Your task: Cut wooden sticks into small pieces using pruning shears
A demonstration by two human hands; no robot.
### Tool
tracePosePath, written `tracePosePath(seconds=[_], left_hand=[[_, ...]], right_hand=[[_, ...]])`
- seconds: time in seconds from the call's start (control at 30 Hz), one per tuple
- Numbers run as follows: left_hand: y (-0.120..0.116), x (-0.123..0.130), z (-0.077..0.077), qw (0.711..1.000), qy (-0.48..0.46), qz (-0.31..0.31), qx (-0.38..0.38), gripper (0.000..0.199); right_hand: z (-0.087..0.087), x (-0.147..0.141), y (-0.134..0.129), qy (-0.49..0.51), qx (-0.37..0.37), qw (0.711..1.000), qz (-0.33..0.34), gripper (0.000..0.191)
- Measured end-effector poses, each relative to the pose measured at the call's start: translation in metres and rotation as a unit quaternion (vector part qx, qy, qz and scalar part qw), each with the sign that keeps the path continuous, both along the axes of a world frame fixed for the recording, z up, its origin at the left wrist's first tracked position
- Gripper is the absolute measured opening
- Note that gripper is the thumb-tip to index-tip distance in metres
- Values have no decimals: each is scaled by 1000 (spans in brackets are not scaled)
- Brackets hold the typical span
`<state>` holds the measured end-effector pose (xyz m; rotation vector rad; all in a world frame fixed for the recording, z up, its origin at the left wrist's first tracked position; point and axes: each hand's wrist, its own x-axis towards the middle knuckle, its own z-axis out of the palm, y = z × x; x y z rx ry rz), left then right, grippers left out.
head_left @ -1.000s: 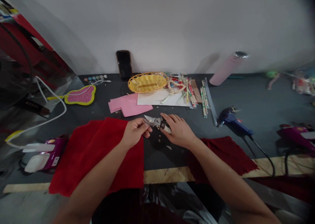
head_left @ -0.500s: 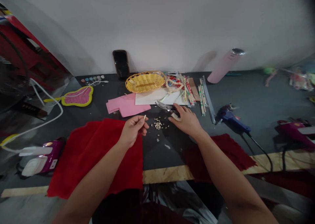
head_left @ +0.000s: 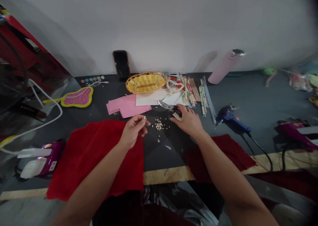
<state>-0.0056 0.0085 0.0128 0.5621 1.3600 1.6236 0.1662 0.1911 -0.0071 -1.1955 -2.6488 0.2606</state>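
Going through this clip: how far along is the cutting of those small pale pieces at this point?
Done: a small heap of pale cut pieces lies on the dark tabletop. In hand: the left hand pinches a short piece, and the right hand grips the pruning shears. Left: the long sticks further back look uncut, though how many pieces are needed cannot be told.

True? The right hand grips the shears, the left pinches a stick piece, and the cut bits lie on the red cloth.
No: the head view shows the cut bits on the dark tabletop, not the red cloth. The right hand grips the shears; the left hand pinches a stick piece.
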Motion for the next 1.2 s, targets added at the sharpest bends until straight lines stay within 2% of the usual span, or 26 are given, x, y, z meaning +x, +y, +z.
tracePosePath(seconds=[0.3,0.4,0.5,0.6,0.7,0.83,0.97,1.07,1.2], left_hand=[[0,-3,-9,1000,15,2,0,25],[0,-3,-7,1000,16,-1,-8,31],[0,-2,-7,1000,19,-2,-13,32],[1,-2,-9,1000,22,-3,-18,32],[1,-2,-10,1000,23,-5,-19,33],[2,-1,-9,999,19,-13,-23,34],[1,-1,-10,998,33,-29,-43,33],[0,0,-12,996,48,-42,-55,32],[-1,3,-12,996,38,-59,-61,32]], right_hand=[[4,5,2,-74,41,996,-19,67],[10,5,-3,-40,74,996,-1,50],[16,0,-13,44,97,991,80,30],[16,-8,-25,106,52,971,206,24],[7,-16,-35,106,28,958,265,20],[-4,-20,-39,77,32,960,268,17],[-7,-21,-36,82,21,959,269,18],[-3,-20,-34,142,-7,953,268,19],[9,-19,-43,256,-69,924,274,17]])
